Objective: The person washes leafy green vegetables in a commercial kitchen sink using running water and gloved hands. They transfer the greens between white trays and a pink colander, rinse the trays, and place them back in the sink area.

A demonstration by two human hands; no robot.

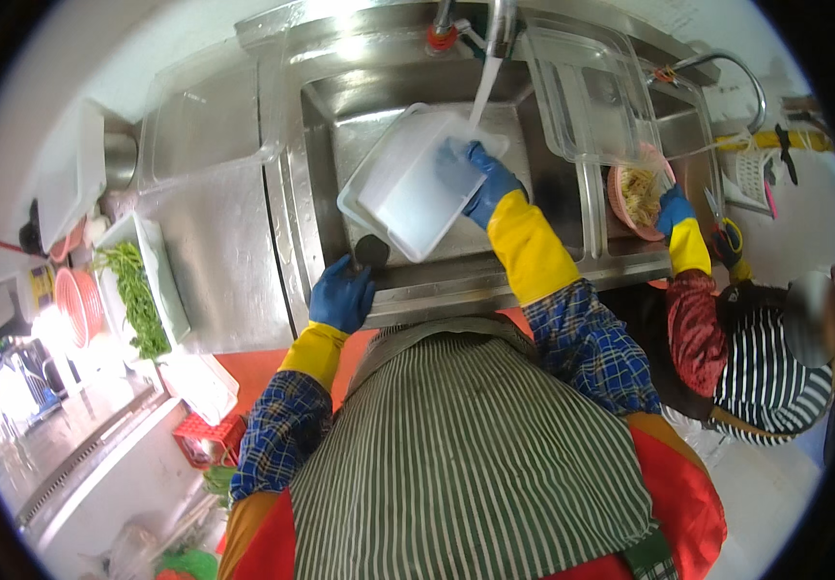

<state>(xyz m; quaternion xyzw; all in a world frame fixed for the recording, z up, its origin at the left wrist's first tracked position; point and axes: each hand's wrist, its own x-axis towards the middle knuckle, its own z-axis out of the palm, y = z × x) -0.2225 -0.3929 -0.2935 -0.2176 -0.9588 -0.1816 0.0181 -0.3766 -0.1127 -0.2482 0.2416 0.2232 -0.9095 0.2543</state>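
A translucent white plastic container (406,192) is tilted inside the steel sink basin (555,210). My right hand (493,181), in a blue and yellow rubber glove, grips its right side; part of the glove shows blurred through the plastic. Water (486,87) runs from the faucet (502,29) onto the container's upper right end. At the basin's front left rim rests my left hand (341,297), gloved the same way, with fingers apart and nothing held. A dark round piece (372,251) lies in the basin just beyond its fingertips.
Clear plastic lids or trays (207,123) (591,94) lie left and right of the basin. A white bin of green vegetables (135,297) stands at left. To the right, a co-worker's gloved hand (675,210) is at a pink basket (617,199) of pale strips; their other hand holds scissors (722,225).
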